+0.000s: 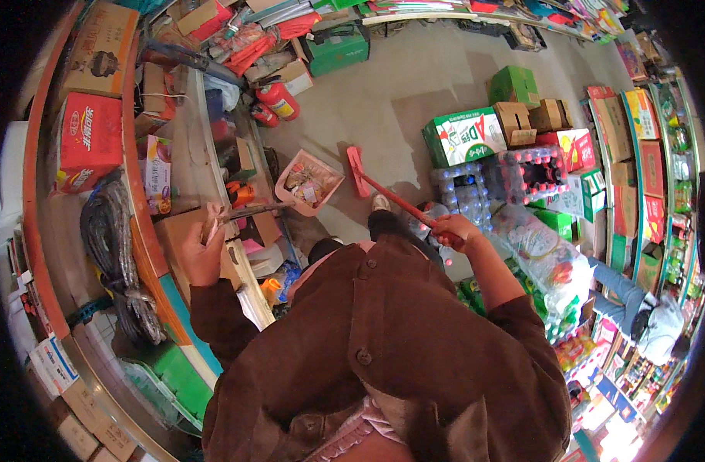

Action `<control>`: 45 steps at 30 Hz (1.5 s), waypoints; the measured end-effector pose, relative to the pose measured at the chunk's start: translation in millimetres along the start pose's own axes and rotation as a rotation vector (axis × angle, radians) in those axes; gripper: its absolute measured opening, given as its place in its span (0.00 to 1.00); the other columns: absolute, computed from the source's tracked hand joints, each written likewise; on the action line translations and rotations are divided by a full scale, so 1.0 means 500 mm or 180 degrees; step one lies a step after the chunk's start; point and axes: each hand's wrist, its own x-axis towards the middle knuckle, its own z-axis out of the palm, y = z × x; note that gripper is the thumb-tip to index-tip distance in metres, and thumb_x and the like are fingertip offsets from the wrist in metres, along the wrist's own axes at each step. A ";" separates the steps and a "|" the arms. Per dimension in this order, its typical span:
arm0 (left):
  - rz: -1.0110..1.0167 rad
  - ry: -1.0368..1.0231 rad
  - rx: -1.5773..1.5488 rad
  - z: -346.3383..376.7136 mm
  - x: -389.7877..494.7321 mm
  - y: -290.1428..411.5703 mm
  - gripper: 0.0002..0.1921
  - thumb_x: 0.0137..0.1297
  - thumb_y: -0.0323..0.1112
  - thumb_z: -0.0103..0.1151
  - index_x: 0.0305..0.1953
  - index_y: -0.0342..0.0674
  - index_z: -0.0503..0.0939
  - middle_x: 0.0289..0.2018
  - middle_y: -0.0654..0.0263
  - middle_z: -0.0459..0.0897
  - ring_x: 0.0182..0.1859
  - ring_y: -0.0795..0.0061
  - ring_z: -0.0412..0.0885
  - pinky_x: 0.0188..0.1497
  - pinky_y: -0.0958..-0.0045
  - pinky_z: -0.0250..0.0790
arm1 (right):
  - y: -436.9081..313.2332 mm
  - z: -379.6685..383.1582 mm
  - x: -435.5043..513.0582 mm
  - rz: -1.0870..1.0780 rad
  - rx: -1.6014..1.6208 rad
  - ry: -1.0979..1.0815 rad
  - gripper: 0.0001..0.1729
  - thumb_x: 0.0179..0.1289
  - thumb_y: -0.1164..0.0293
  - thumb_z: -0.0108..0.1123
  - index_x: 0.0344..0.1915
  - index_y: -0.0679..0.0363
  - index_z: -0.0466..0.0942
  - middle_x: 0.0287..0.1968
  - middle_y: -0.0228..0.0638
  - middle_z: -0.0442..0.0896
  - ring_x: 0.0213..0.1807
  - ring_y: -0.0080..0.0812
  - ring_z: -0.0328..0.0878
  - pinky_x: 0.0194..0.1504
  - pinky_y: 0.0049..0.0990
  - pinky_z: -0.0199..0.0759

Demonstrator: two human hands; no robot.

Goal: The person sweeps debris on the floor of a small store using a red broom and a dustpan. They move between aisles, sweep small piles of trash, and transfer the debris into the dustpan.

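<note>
My left hand (pixel 205 251) is closed around the upper end of a long dustpan handle (pixel 254 210), where some light wrapping shows. At the handle's far end a pink plastic dustpan (pixel 284 193) holds crumpled litter. My right hand (pixel 453 231) grips the red stick of a broom (pixel 396 199). The broom's red head (pixel 358 172) rests on the grey floor just right of the dustpan, a small gap between them. A light shoe (pixel 380 202) stands close to the broom head.
Shelves (pixel 150 231) with cartons and a coiled black hose (pixel 112 254) run along the left. Red fire extinguishers (pixel 280 101) stand beyond the dustpan. On the right are a green-and-white carton (pixel 465 136), packs of bottles (pixel 526 173) and stocked shelves, with another person (pixel 656 329) nearby.
</note>
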 end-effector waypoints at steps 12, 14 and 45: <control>-0.0526 0.0391 -0.0445 0.120 0.047 0.024 0.09 0.52 0.31 0.60 0.30 0.31 0.75 0.23 0.67 0.76 0.27 0.84 0.70 0.30 0.78 0.64 | -0.140 -0.075 0.006 -0.0737 -0.0582 0.0436 0.07 0.49 0.79 0.54 0.32 0.65 0.76 0.16 0.32 0.71 0.11 0.22 0.66 0.11 0.21 0.56; -0.0352 0.0390 -0.0023 0.127 0.068 0.040 0.10 0.53 0.32 0.60 0.31 0.32 0.75 0.23 0.65 0.77 0.28 0.83 0.71 0.31 0.77 0.65 | -0.149 -0.080 0.000 -0.0868 -0.0718 0.0501 0.08 0.49 0.80 0.54 0.32 0.65 0.76 0.17 0.32 0.72 0.11 0.21 0.65 0.11 0.20 0.55; -0.0173 -0.0276 0.0571 0.258 0.463 0.113 0.14 0.47 0.36 0.63 0.32 0.34 0.75 0.25 0.55 0.79 0.29 0.63 0.79 0.32 0.69 0.68 | -0.490 -0.022 0.130 -0.0133 -0.0297 -0.0040 0.04 0.52 0.75 0.55 0.30 0.63 0.73 0.16 0.30 0.70 0.12 0.23 0.65 0.12 0.21 0.55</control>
